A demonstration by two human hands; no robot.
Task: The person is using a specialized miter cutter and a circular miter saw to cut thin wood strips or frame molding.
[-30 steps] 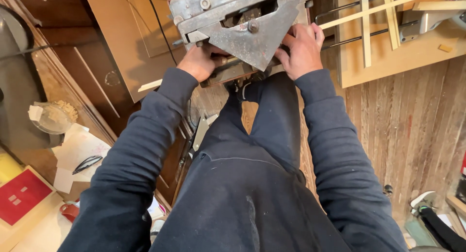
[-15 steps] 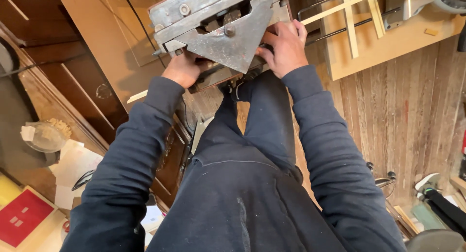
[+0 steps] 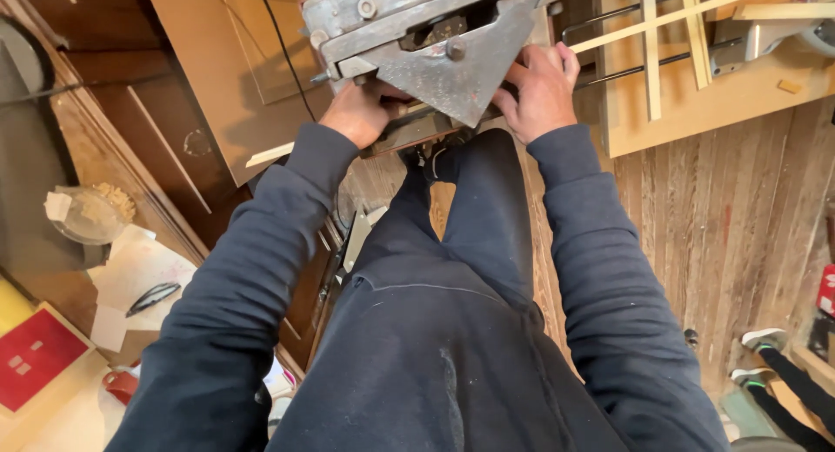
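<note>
Soft even daylight, wide-angle edge distortion

Grey metal machine blocks 12 o'clock; wooden panel crowds 10 o'clock, slatted board 2 o'clock; bare plank floor lies open at 3 o'clock

Head-worn view, steeply down, close.

Under you runs a plank floor. On it, a pale wooden panel with thin strips across, and papers beside a red box.
</note>
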